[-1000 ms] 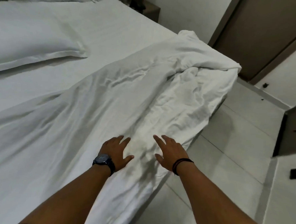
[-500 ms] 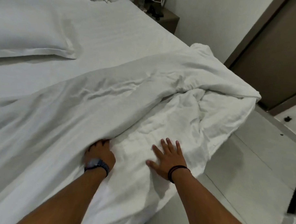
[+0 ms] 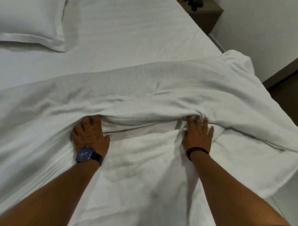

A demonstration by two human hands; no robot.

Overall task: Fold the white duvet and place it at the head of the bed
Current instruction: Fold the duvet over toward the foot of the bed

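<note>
The white duvet (image 3: 162,89) lies rumpled across the near part of the bed (image 3: 130,36), and its right end hangs over the bed's right edge. A thick fold runs left to right in front of me. My left hand (image 3: 91,134), with a dark watch on the wrist, has its fingers tucked under that fold and curled on it. My right hand (image 3: 198,133), with a dark band on the wrist, lies flat on the lower layer. Its fingers are spread and the tips touch the fold's edge.
A white pillow (image 3: 30,19) lies at the far left on the sheet. A brown nightstand (image 3: 204,11) stands past the bed's far right corner against a pale wall. Light floor tiles (image 3: 290,194) and a dark door panel (image 3: 290,94) are on the right.
Both hands have slid forward across the duvet and moved apart. The left hand's fingers went under the fold, and the right hand reached the fold's edge. My view has come closer over the bed.
</note>
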